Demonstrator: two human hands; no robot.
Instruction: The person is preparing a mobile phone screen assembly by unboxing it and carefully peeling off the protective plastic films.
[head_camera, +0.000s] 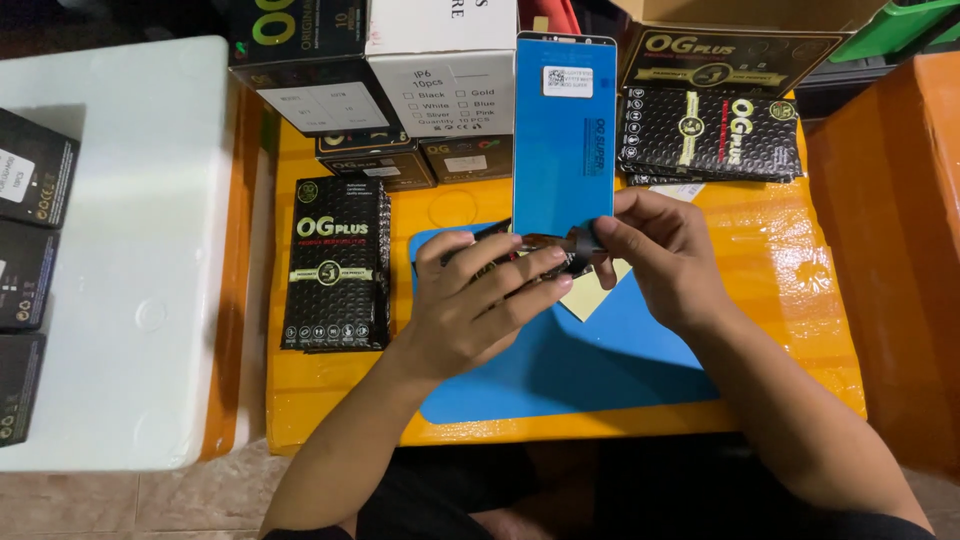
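A tall flat panel with a blue protective film (565, 140) and a small white sticker near its top is held upright above a blue work mat (600, 360). My left hand (480, 300) wraps its fingers round the panel's lower end. My right hand (660, 255) pinches a dark flexible strip (580, 248) hanging at the bottom of the panel, thumb and forefinger closed on it. A pale yellow slip (590, 298) lies on the mat under my hands.
The orange table (780, 290) carries a black bubble-wrap pouch (335, 262) at left and a stack of similar pouches (705, 135) at back right. Black and white cartons (400, 70) line the back. A white foam slab (130, 250) with dark boxes (30, 170) stands left.
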